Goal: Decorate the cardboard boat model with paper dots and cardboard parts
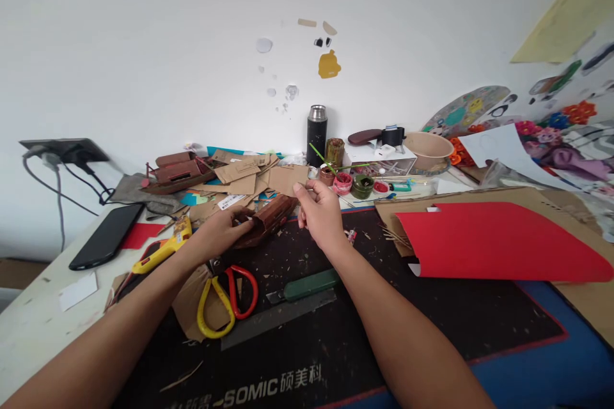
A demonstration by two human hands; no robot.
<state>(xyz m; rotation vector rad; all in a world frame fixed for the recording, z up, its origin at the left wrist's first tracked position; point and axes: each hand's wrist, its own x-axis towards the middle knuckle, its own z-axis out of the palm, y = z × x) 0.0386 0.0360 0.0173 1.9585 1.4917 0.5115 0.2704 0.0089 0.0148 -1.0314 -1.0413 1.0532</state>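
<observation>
My left hand (223,229) has its fingers closed on the left end of a small brown cardboard model (274,217) above the black mat (297,358). My right hand (321,211) pinches a flat piece of tan cardboard (288,179) between thumb and fingers, just above and right of the model. Scissors (215,307) with one yellow and one red handle lie below my left hand. A green utility knife (309,285) rests under my right forearm, beside a clear ruler (283,319).
Cardboard scraps (237,172) and a brown model boat (180,172) sit at the back. A yellow glue gun (163,252) and black phone (106,236) lie left. Paint jars (362,186) and a black flask (316,137) stand behind; red paper (499,239) lies right.
</observation>
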